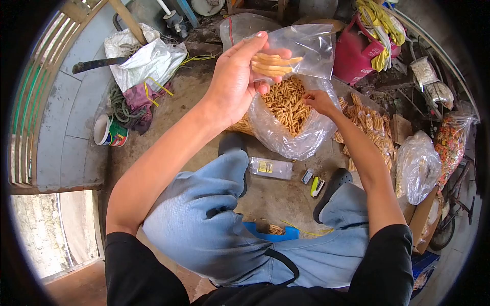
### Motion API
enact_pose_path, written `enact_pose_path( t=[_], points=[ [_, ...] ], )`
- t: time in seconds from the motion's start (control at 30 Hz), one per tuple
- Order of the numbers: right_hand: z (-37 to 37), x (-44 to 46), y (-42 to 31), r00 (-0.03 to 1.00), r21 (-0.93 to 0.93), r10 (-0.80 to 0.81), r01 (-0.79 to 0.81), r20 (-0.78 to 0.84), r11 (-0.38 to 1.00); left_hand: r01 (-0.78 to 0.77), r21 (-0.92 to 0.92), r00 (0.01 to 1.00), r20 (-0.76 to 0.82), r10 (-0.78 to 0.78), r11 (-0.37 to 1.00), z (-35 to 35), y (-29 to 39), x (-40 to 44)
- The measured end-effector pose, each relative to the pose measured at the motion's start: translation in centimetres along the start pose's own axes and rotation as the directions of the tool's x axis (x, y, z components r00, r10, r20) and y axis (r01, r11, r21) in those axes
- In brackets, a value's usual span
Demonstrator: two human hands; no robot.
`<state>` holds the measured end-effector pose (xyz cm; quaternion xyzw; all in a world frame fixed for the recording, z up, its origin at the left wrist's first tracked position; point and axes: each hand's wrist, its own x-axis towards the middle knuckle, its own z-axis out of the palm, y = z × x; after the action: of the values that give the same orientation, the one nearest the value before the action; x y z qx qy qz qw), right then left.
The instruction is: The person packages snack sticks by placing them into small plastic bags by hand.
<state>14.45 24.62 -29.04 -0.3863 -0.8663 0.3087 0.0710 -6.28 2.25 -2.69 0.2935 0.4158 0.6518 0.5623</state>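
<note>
My left hand (236, 76) is raised and closed on a small clear plastic bag (311, 46) with several light brown snack sticks (275, 65) lying side by side in it. Below it, a large open plastic bag (301, 148) is filled with a heap of similar snack sticks (286, 107). At the right side of that heap is my right hand (319, 102), its fingers curled together and the tips among the sticks. Whatever those fingertips hold is too small to make out.
Packed bags of sticks (370, 127) lie to the right. On the floor between my feet are a pack of clear bags (270, 167), a green stapler (317, 186) and a small box (307, 176). A pink gas cylinder (360, 48) stands behind; a white sack (145, 61) and bucket (109, 131) sit left.
</note>
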Motion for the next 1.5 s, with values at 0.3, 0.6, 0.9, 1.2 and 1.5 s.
enact_pose_path(
  t=[0.3, 0.6, 0.9, 1.2, 1.5],
  points=[
    [-11.2, -4.9, -10.3, 0.999, 0.339, 0.053, -0.048, -0.007, 0.94, -0.062, -0.026, 0.998, 0.016, 0.063, 0.998, 1.3, 0.4, 0.0],
    [-21.5, -15.3, -21.7, 0.815, 0.421, 0.012, 0.286, -0.58, 0.861, -0.101, -0.067, 0.994, 0.023, 0.103, 0.993, 3.5, 1.2, -1.0],
    [-22.6, -24.0, -25.3, 0.675, 0.435, 0.054, 0.409, -0.736, 0.802, -0.157, 0.02, 0.98, 0.127, 0.153, 0.987, 5.7, 1.1, -2.2],
    [-20.9, -22.7, -26.4, 0.674, 0.399, 0.043, 0.383, -0.737, 0.833, -0.18, 0.038, 0.97, 0.17, 0.172, 0.983, 7.9, 0.7, -3.4],
    [-20.5, -21.7, -26.2, 0.738, 0.486, 0.07, 0.366, -0.671, 0.794, -0.272, 0.175, 0.93, 0.299, 0.212, 0.946, 7.5, -0.4, -3.5]
  ],
)
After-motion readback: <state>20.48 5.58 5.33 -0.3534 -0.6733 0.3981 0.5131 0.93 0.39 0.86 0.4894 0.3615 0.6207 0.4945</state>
